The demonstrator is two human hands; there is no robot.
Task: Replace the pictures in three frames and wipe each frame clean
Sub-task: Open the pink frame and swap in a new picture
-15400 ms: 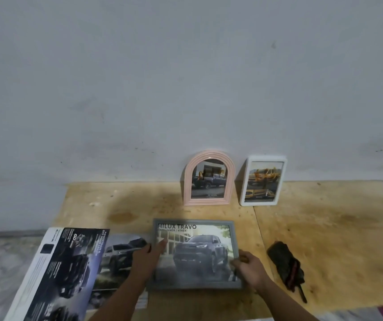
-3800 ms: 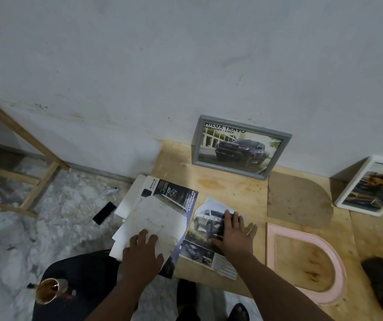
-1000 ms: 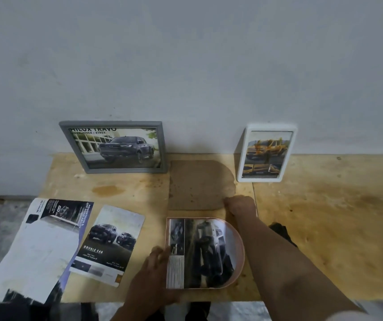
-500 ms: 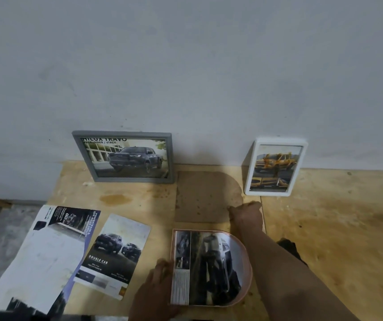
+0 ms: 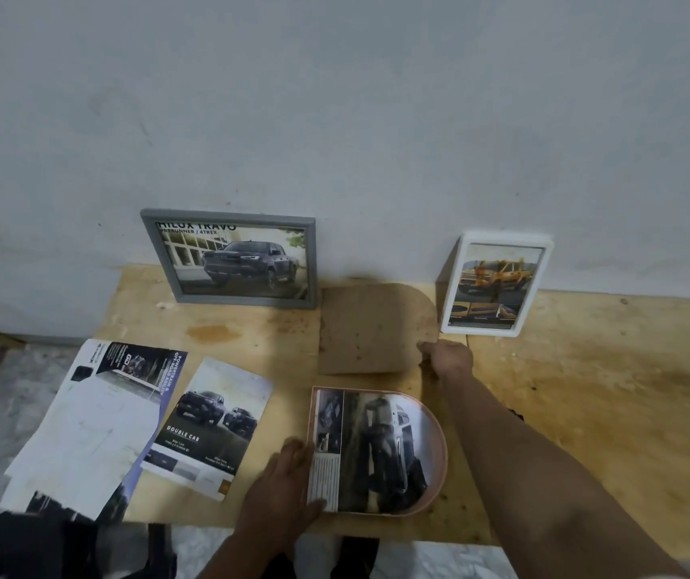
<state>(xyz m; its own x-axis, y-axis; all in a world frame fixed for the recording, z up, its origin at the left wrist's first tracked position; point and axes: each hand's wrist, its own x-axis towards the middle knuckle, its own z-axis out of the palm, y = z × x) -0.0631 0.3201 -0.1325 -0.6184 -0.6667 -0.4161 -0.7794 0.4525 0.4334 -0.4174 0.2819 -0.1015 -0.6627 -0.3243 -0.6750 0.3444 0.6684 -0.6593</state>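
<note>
The pink arched frame (image 5: 439, 470) lies flat at the table's front edge with a car picture (image 5: 376, 449) laid inside it. My left hand (image 5: 280, 482) rests on the frame's left edge, thumb on the picture's corner. My right hand (image 5: 447, 359) grips the lower right edge of the arched brown backing board (image 5: 372, 328), which lies flat behind the frame. A grey frame (image 5: 230, 259) with a dark truck picture and a white frame (image 5: 496, 284) with a yellow truck picture lean on the wall.
A car brochure page (image 5: 214, 424) and a stack of papers (image 5: 92, 420) lie at the table's left, the stack hanging over the edge. A dark cloth (image 5: 516, 413) is mostly hidden behind my right forearm. Bare wooden table (image 5: 606, 390) extends to the right.
The view has shifted slightly. My right hand stays at the backing board's edge and my left hand stays at the pink frame. Since 3.8 s ago a picture went into the pink frame.
</note>
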